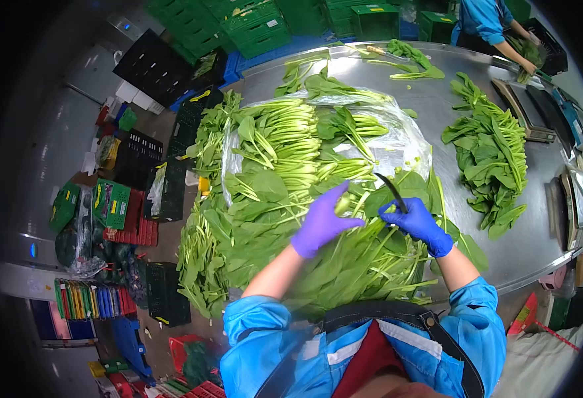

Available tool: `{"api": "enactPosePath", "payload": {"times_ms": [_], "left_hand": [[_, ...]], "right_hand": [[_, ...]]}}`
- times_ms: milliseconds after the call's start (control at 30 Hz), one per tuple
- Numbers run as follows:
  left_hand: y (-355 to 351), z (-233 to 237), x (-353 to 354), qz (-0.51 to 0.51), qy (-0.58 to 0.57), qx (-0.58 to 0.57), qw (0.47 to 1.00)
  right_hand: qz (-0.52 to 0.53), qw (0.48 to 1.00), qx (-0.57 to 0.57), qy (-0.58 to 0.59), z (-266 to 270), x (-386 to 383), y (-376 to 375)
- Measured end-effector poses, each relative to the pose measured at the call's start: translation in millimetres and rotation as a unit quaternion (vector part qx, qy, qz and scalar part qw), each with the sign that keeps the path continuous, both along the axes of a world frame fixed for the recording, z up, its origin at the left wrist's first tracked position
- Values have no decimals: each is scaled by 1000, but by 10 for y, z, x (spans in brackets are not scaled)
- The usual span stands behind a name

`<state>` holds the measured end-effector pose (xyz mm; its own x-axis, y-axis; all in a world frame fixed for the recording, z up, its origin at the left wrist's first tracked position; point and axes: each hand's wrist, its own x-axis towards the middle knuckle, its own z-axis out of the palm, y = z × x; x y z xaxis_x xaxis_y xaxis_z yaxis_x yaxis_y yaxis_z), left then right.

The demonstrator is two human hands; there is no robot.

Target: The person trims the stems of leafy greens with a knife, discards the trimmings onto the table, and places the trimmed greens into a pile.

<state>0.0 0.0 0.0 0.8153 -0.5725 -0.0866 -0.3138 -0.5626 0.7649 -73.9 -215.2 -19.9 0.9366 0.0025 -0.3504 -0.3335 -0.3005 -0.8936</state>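
My left hand (pixel 323 222), in a purple glove, is over the heap of leafy greens (pixel 271 245) with thumb and fingers spread. A pale cut stem end shows near the gap between them; I see no grip on it. My right hand (pixel 418 222), in a blue glove, is closed around a knife (pixel 391 188) with a dark curved blade pointing up and left. Leafy stalks (pixel 371 235) lie just below and between both hands. Ahead, a row of trimmed greens (pixel 291 136) lies on clear plastic film (pixel 414 136), pale stems facing right.
Another row of greens (pixel 487 156) lies on the right of the metal table (pixel 430 99). Scales (pixel 526 113) stand along the right edge. A co-worker (pixel 487 26) handles greens at the far right. Green crates (pixel 258 26) are stacked behind; black crates (pixel 167 189) stand left.
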Motion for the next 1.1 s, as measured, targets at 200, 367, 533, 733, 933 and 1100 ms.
{"api": "enactPosePath", "payload": {"times_ms": [200, 367, 533, 733, 933, 1100], "left_hand": [[-31, 41, 153, 8, 310, -203, 929], [265, 232, 289, 45, 318, -237, 917], [411, 287, 342, 111, 198, -240, 944], [254, 256, 411, -16, -282, -95, 955], [-63, 96, 148, -120, -190, -100, 969], [-29, 54, -89, -29, -17, -192, 981]], "right_hand": [[-68, 985, 156, -39, -137, 726, -52], [-119, 941, -291, -127, -1624, 1845, -346], [-71, 926, -358, -95, -1843, 2087, -320], [-73, 995, 42, -61, -325, 1278, -179], [-11, 990, 107, -96, 379, 376, 1], [8, 933, -152, -326, 104, 155, 93]]}}
